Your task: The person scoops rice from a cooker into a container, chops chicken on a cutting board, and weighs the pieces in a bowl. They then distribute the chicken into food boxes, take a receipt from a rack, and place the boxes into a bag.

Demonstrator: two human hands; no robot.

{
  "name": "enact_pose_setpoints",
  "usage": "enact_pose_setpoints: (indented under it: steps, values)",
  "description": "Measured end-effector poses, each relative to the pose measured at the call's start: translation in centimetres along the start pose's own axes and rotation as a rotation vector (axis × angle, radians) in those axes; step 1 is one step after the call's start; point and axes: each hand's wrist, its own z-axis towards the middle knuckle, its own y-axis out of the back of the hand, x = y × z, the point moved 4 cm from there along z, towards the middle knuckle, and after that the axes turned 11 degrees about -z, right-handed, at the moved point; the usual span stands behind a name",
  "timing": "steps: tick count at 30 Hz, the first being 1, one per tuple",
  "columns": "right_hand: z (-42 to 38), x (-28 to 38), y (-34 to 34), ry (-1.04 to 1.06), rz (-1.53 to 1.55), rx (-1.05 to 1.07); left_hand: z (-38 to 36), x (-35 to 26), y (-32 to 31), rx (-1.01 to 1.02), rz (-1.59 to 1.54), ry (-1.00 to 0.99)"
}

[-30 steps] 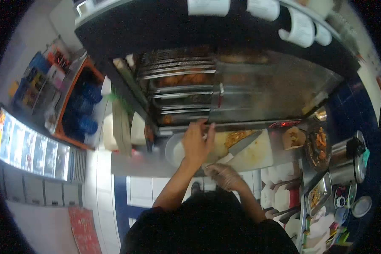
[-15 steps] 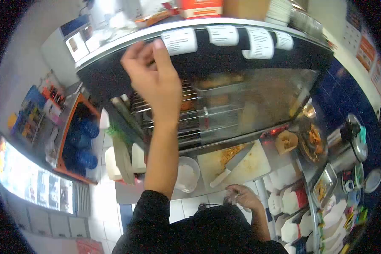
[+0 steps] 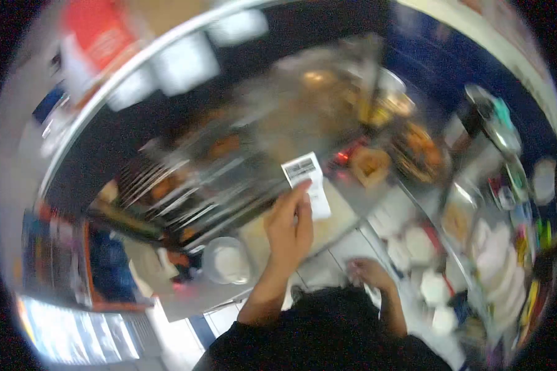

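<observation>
Between the thumb and fingers of my left hand (image 3: 289, 226) is a white printed paper slip (image 3: 309, 182), held up over the pale cutting board (image 3: 337, 216). Lower and to the right, near my body, my right hand (image 3: 368, 272) hangs over the floor; motion blur smears its fingers. A round translucent tub (image 3: 227, 260) with white contents stands left of the board. Beyond the board, a brown paper container (image 3: 371, 166) holds food.
Behind the board is a glass-fronted case with wire racks (image 3: 167, 185). Blurred white slips (image 3: 185, 62) hang from its top edge. At right are a pan of food (image 3: 421, 154), a metal tray (image 3: 458, 213) and white open boxes (image 3: 414, 247).
My left hand has come down from the case's top edge with a paper slip now in it. The view has turned to the right, and my right hand stays low near my body.
</observation>
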Motion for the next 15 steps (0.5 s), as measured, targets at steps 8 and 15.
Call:
enact_pose_setpoints:
  steps: [8,15]
  values:
    - [-8.3,-8.9,13.6,-0.113,-0.01,-0.268,0.6,3.3,-31.4,0.609,-0.009,-0.304]
    - [-19.5,-24.4,14.7,-0.361,0.289,-0.601,6.7,6.8,-38.2,0.45,0.277,-0.308]
